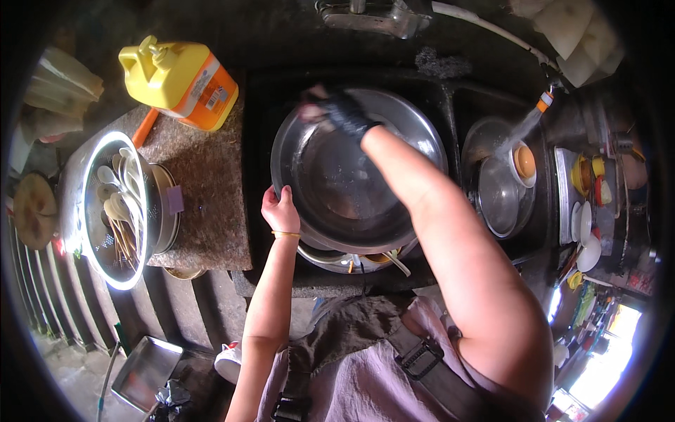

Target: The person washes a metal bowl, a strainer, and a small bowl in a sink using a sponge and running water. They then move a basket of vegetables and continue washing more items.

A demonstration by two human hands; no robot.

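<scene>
A large steel basin [350, 174] lies in the dark sink before me, above another vessel holding utensils. My left hand [280, 208] grips its left rim, thumb over the edge; a yellow band circles the wrist. My right hand [329, 111], blurred, is at the basin's upper left inside wall. Something black, a scrubber or a covering, is over part of this hand; which one I cannot tell. Beneath the basin, its lower edge partly hidden, a metal vessel [316, 257] shows a yellow item and handles.
Water runs from an orange-tipped hose [545, 101] into the right sink, near a white bowl [531, 176] and a metal bowl [498, 198]. To the left stand a colander [113, 287] of spoons and chopsticks and a yellow jug [179, 79]. A tray [147, 372] lies low left.
</scene>
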